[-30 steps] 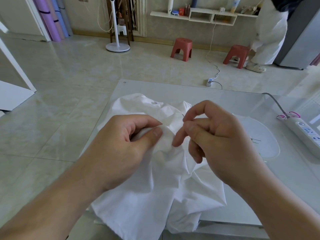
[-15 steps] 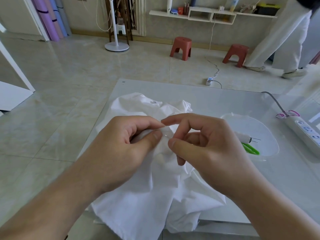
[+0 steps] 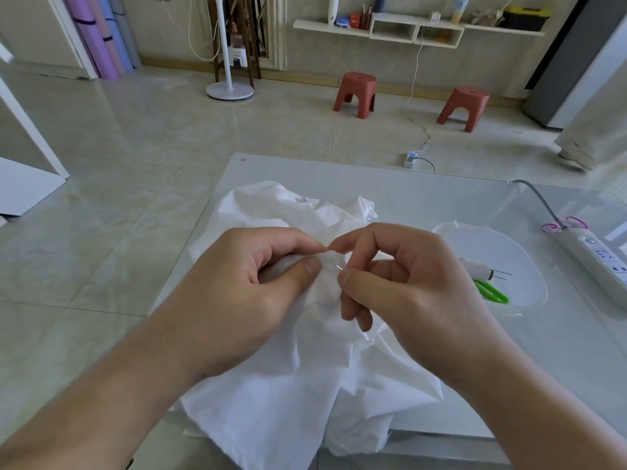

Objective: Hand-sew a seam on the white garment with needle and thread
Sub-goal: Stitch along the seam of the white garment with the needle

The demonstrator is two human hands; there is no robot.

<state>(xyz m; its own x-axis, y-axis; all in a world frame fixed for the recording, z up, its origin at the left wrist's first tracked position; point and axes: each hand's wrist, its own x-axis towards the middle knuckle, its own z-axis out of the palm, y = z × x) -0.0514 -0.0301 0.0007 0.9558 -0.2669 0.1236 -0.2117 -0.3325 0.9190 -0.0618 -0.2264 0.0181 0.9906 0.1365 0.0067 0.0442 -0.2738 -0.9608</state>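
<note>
Left hand [image 3: 237, 293]: it pinches a raised fold of the white garment [image 3: 298, 385] between thumb and forefinger; the other fingers are curled under the cloth.
Right hand [image 3: 407, 286]: thumb and forefinger are pressed together on the needle [image 3: 338, 266], just beside my left thumb; the remaining fingers are bent and touch the cloth below.
Needle: only a short dark piece of it shows at the fold, between my two thumbs; the thread I cannot make out.
Garment: it lies crumpled on the pale table [image 3: 424, 198], in front of me; its lower part hangs over the near edge of the table.
Dish: a shallow clear plastic dish [image 3: 529, 300] stands on the table to the right of my right hand; inside it lie a white tool with two thin metal pins [image 3: 483, 271] and, just beside it, something bright green [image 3: 492, 293], partly hidden by my hand, so I cannot tell what it is.
Power strip: a white power strip [image 3: 597, 254] lies on the right edge of the table, well apart from the garment; its grey cable runs away toward the far side.
Floor: two red stools [image 3: 356, 93] stand beyond the table.
</note>
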